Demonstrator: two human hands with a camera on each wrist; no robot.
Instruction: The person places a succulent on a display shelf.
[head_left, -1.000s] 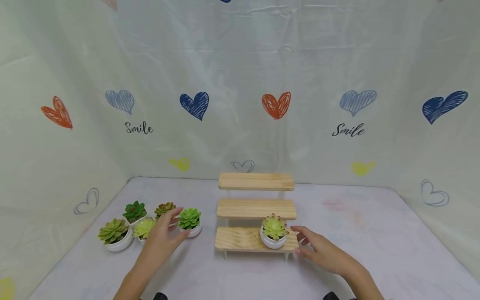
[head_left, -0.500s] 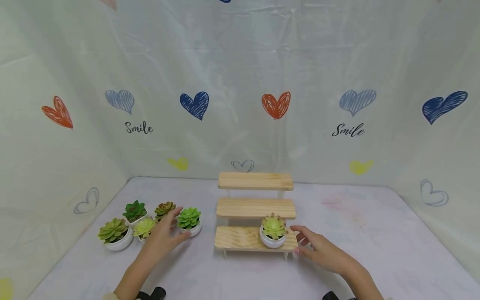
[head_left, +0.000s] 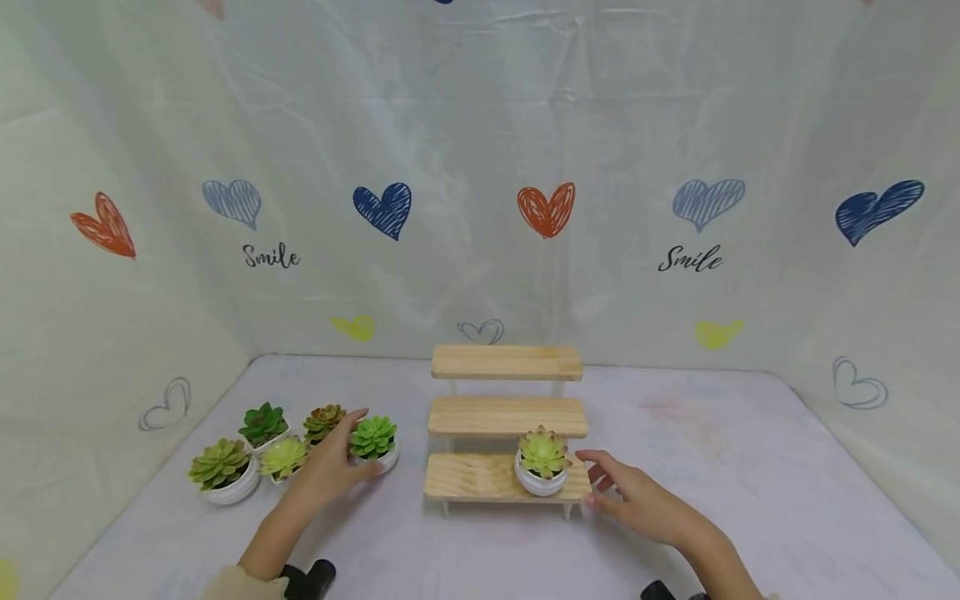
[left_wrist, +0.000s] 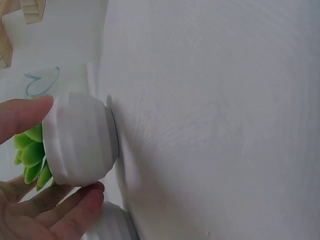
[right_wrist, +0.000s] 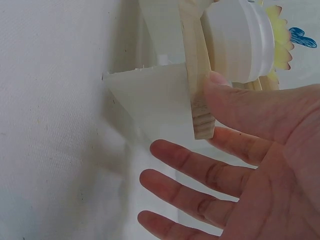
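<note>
My left hand (head_left: 330,471) is around a small bright green potted succulent (head_left: 373,439) on the table. In the left wrist view its thumb lies at the rim of the white pot (left_wrist: 80,140) and its fingertips meet the opposite side. A three-step wooden shelf (head_left: 467,479) stands in the middle. On its lowest step, toward the right end, sits a yellow-green succulent with reddish tips (head_left: 543,458). My right hand (head_left: 637,500) rests beside that end, its thumb touching the edge of the board (right_wrist: 197,95) and its other fingers loosely extended.
Left of my left hand stand several more potted succulents: a dark green one (head_left: 263,425), an olive one (head_left: 219,465), a pale yellow-green one (head_left: 283,457) and a brownish one (head_left: 324,422), partly hidden by the hand. A white curtain printed with hearts hangs behind the table.
My left thumb and fingers have drawn in around the bright green succulent's pot. My right hand stays at the shelf end, and the head view has shifted slightly.
</note>
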